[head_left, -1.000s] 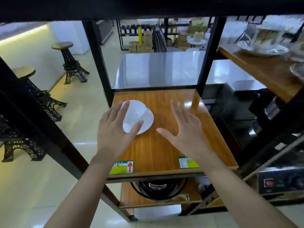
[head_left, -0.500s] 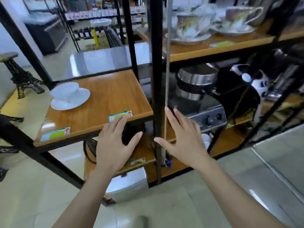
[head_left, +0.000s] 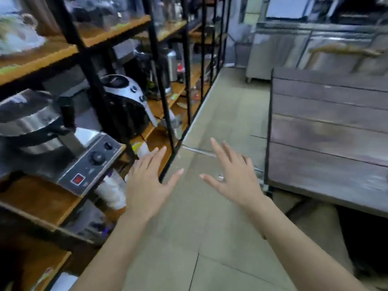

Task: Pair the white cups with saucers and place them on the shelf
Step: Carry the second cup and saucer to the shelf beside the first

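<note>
My left hand (head_left: 147,183) and my right hand (head_left: 233,177) are held out in front of me over the tiled floor, palms down, fingers spread, holding nothing. The black-framed wooden shelf (head_left: 42,57) runs along my left side. No white cup or saucer is in view now. A blurred patterned cup and saucer (head_left: 14,36) stands on the upper shelf board at the far left.
On the shelf stand a steel appliance with knobs and a red switch (head_left: 84,164) and a black and white kettle-like machine (head_left: 123,101). A dark wooden table (head_left: 327,133) is on my right. Steel cabinets (head_left: 315,49) line the back. A floor aisle (head_left: 210,206) runs between them.
My view has swung right, away from the shelf board with the white cup on its saucer, which has left the frame. Both hands stay open and empty in front of me.
</note>
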Demonstrator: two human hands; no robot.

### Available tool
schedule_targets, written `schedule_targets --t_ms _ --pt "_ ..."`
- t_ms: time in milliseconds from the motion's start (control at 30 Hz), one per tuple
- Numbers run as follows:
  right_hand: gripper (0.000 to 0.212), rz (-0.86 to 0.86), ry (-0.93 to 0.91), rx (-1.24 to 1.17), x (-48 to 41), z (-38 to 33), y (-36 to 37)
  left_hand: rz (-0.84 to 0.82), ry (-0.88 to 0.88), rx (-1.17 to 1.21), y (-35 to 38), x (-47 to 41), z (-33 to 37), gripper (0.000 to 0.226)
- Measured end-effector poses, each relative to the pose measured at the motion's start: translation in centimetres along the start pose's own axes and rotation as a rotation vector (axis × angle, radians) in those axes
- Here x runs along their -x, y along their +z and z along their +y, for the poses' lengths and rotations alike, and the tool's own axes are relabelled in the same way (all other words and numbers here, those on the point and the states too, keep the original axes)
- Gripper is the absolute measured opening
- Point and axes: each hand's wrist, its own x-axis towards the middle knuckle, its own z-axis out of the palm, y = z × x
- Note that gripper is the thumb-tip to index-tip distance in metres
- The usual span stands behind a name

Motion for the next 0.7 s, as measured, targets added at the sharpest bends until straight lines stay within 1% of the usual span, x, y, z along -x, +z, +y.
schedule_targets --t_ms 267,333,467,700 --pt "0.087 0.184 0.295 0.062 5.4 15.8 -8.9 -0.134 0.295 0.15 9.6 -4.3 17.4 0.083" --pt "0.087 0.2 0.358 0.073 6.6 19.6 -10.8 -0.157 0.357 0.188 11.5 -4.6 21.2 0.083" --pt "0.089 0.244 0.463 0.086 8.5 26.0 -12.7 -0.207 0.418 0.272 14.9 -5.4 26.4 0.084" --pt "0.092 0.28 0.616 0.089 9.8 34.3 -14.5 -0.325 0.473 0.306 21.0 -7.6 33.9 0.091"
